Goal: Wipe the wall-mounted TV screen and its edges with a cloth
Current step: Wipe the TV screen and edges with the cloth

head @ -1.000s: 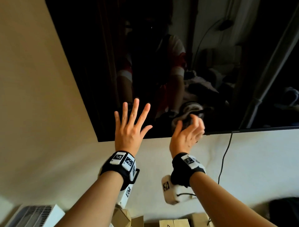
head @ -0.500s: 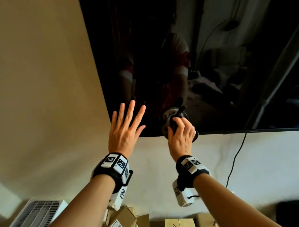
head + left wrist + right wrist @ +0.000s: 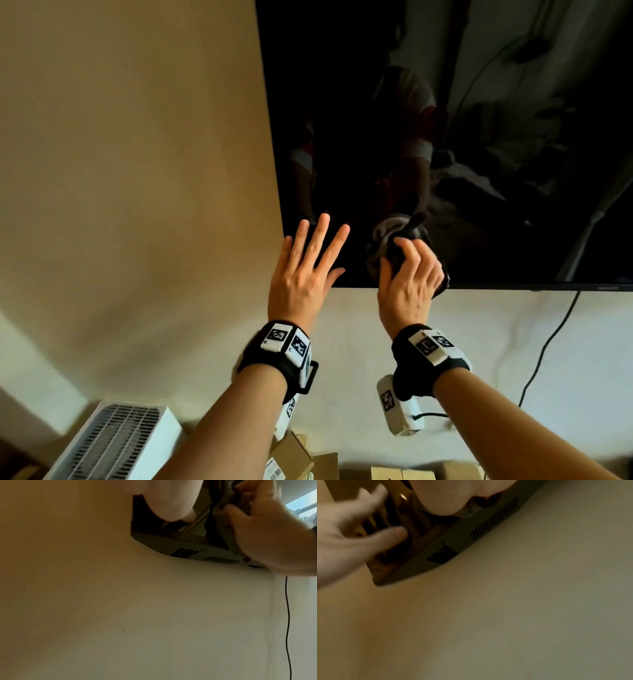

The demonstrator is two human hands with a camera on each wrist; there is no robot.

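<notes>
Here the right hand [image 3: 409,277] is gripping a dark cloth [image 3: 394,248] against the TV screen [image 3: 445,102] near its lower left corner, while the left hand [image 3: 305,270] is resting beside it with fingers spread, holding nothing.

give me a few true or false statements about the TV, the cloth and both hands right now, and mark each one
1. The right hand grips the cloth. True.
2. The cloth is at the top edge of the TV screen. False: it is near the lower left corner.
3. The left hand has its fingers curled into a fist. False: they are spread straight.
4. A black cable hangs down the wall below the TV. True.
5. The left hand holds a second cloth. False: it holds nothing.
</notes>
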